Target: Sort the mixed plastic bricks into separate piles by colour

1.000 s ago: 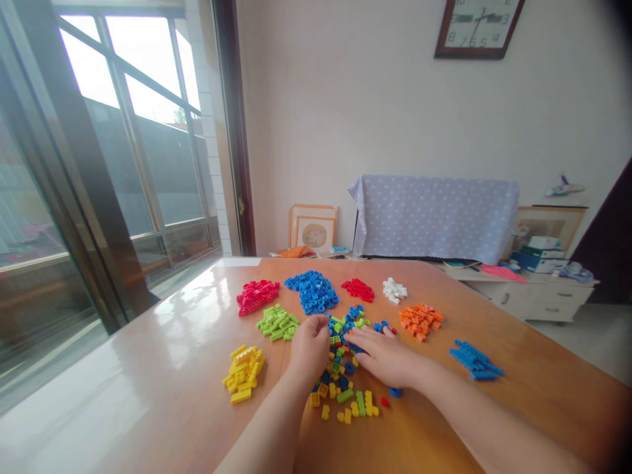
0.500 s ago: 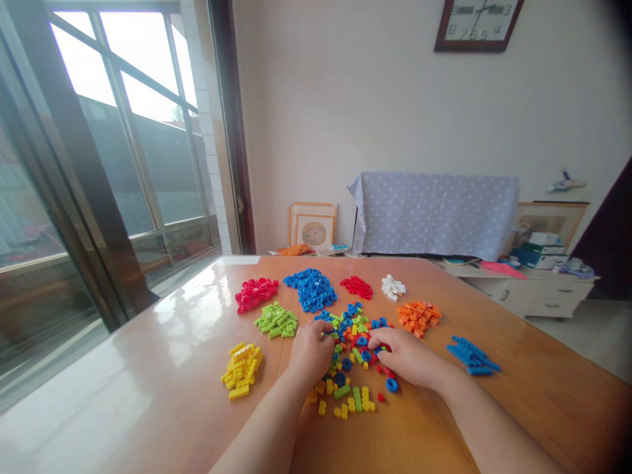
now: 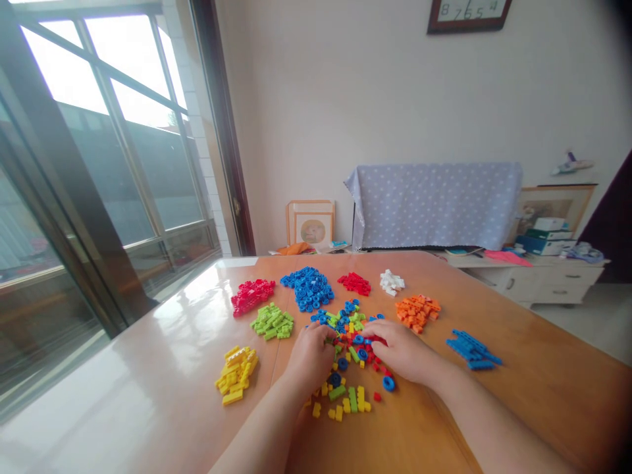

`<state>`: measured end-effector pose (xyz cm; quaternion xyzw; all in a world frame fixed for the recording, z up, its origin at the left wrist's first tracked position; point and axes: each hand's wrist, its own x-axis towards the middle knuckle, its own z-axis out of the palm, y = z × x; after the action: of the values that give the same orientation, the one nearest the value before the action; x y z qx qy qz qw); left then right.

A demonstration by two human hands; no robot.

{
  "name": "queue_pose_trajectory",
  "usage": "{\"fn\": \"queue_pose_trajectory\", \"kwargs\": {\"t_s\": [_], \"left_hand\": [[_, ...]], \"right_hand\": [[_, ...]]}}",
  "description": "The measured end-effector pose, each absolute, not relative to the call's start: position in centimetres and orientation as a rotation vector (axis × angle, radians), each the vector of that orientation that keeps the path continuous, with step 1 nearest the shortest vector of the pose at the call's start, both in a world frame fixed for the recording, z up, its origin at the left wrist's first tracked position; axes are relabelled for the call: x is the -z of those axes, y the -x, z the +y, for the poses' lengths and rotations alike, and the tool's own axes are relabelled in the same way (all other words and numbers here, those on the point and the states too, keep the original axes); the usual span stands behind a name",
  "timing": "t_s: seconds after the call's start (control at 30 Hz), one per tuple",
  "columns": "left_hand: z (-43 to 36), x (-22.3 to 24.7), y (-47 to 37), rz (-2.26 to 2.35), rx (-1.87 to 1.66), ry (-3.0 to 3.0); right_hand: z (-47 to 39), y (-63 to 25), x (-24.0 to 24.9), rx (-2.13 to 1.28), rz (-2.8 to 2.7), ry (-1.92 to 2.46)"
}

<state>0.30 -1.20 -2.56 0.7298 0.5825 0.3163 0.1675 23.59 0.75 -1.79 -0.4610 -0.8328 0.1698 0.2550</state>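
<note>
A mixed heap of small bricks [image 3: 353, 354] in blue, red, green, orange and yellow lies on the wooden table [image 3: 395, 428]. At the heap's left side is my left hand [image 3: 311, 355], its fingers bent together over the bricks; whatever is between them is hidden. My right hand [image 3: 402, 349] reaches into the right side, thumb and fingers curled around something blue among the pieces. Blue rings [image 3: 388, 383] and yellow and green bricks [image 3: 352, 399] lie at the near edge of the heap.
Sorted piles surround the heap: yellow [image 3: 237, 375], green [image 3: 272, 321], pinkish red [image 3: 252, 296], blue [image 3: 309, 288], red [image 3: 354, 284], white [image 3: 392, 282], orange [image 3: 417, 313] and long blue pieces [image 3: 473, 349]. A cloth-covered object [image 3: 434, 207] stands beyond the table.
The view has tilted and shifted slightly. My right hand has moved a little left over the heap, its thumb and fingers nearer the blue ring. My left hand remains at the left side.
</note>
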Motion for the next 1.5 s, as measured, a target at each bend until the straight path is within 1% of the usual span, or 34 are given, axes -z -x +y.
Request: {"fn": "queue_pose_trajectory", "kwargs": {"t_s": [0.17,0.43,0.57,0.77,0.9,1.1,1.2,1.3,1.4,1.5], "left_hand": [[-1.0,3.2,-0.5,1.556,-0.948,-2.06],[-0.9,2.9,-0.1,1.585,-1.047,-1.937],[-1.1,2.3,0.1,1.577,-1.033,-1.941],[-1.9,2.2,-0.6,1.588,-0.889,-2.247],[-2.1,2.3,-1.0,1.616,-0.818,-2.33],[-2.0,2.2,-1.0,1.612,-0.883,-2.241],[-1.9,1.9,-0.9,1.5,-1.064,-2.012],[-1.8,1.4,-0.6,1.315,-1.246,-1.52],[-1.6,1.0,0.1,1.087,-1.34,-1.117],[-1.5,0.6,0.7,0.945,-1.38,-0.917]], "right_hand": [[0.3,-23.4,1.6,-0.531,-2.279,1.23],[0.2,-23.0,1.1,-0.447,-2.22,1.27],[0.1,-22.7,1.0,-0.43,-2.208,1.233],[0.2,-22.5,1.1,-0.403,-2.158,1.235],[0.1,-22.4,1.0,-0.402,-2.146,1.244],[-0.4,-21.9,0.8,-0.414,-2.168,1.236],[-0.3,-21.9,0.7,-0.401,-2.155,1.227],[-0.4,-22.0,0.6,-0.405,-2.135,1.229],[-0.5,-22.0,0.5,-0.406,-2.133,1.22],[-0.6,-22.0,0.5,-0.406,-2.13,1.218]]}}
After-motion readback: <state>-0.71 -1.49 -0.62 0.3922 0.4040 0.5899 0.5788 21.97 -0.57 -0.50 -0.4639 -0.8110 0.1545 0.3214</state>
